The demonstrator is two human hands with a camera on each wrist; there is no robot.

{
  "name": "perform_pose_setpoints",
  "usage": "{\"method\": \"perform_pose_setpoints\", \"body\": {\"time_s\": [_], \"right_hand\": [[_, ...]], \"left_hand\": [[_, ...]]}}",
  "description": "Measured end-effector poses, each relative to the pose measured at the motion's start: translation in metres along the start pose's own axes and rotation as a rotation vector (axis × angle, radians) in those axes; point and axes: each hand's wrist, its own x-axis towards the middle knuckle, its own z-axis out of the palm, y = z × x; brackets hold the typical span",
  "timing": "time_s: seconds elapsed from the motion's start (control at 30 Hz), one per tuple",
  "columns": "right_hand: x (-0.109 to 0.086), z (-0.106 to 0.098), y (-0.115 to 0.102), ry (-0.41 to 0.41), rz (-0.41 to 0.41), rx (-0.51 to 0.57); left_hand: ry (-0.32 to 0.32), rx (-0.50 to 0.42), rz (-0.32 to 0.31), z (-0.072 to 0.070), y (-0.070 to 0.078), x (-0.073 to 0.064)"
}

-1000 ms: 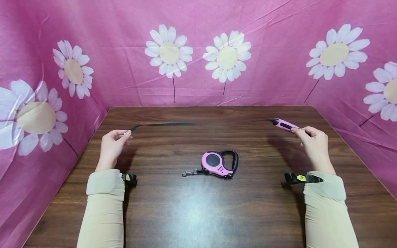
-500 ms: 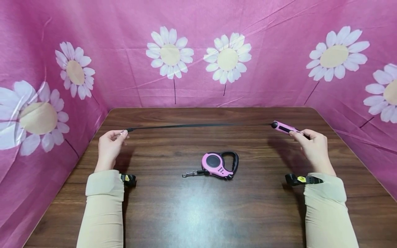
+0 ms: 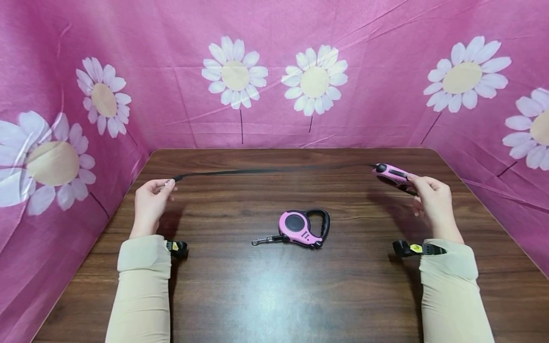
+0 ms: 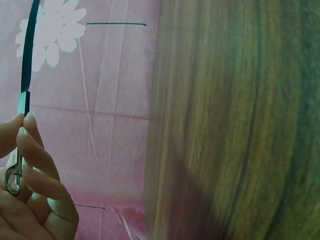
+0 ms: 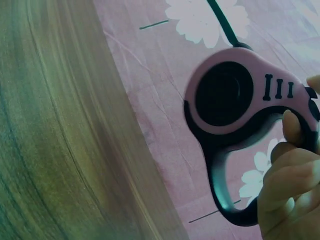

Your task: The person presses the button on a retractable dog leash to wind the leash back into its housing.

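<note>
In the head view my left hand [image 3: 152,202] pinches the clip end of a black leash strap [image 3: 257,170]. The left wrist view shows the metal snap hook [image 4: 13,181] hanging below the pinching fingertips. Across from it, my right hand [image 3: 434,202] grips a pink and black retractable leash [image 3: 394,171], raised above the table. Between the two hands the strap runs stretched out in the air. In the right wrist view the leash casing [image 5: 225,95] faces the camera; fingers curl around its looped handle, and the thumb is mostly out of frame.
A second pink and black retractable leash [image 3: 302,232] lies mid-table, its metal hook [image 3: 261,241] pointing left. The brown wooden table [image 3: 274,305] is bordered at the back and sides by pink daisy-printed cloth [image 3: 274,28].
The leash casing in my right hand has tipped, so more of its side shows. My left hand has shifted slightly left. The strap has wavered; the leash on the table stays put.
</note>
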Motion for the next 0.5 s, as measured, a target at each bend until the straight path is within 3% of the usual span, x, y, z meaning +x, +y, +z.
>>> {"method": "perform_pose_setpoints", "body": {"time_s": [0.3, 0.5], "right_hand": [[-0.0003, 0.0001, -0.0020, -0.089, 0.043, -0.037], [-0.0013, 0.0047, -0.0001, -0.047, -0.004, -0.173]], "left_hand": [[0.005, 0.000, 0.004, -0.0009, -0.0009, 0.0004], [0.011, -0.024, -0.007, -0.0005, -0.0007, 0.0009]]}}
